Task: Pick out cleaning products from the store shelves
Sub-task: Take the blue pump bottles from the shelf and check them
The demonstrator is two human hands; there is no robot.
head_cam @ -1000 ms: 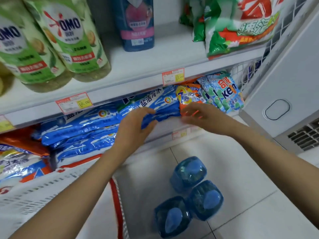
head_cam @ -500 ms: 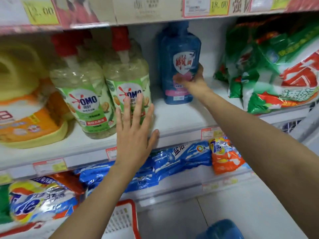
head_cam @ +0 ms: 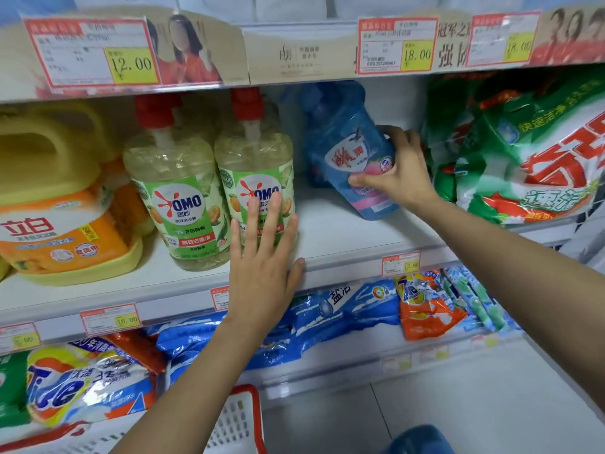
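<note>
Gripping the blue bottle (head_cam: 347,149) round its middle, the right hand (head_cam: 397,178) holds it tilted on the middle shelf (head_cam: 343,234), between the two clear soap bottles (head_cam: 252,155) and the green bags (head_cam: 523,165); whether its base is off the board I cannot tell. The left hand (head_cam: 262,257) lies flat and loose, fingers straight against the nearer soap bottle's label, holding nothing. By my reckoning this pick is half made: the bottle is seized but not yet out, and must yet reach the basket (head_cam: 250,393) below.
</note>
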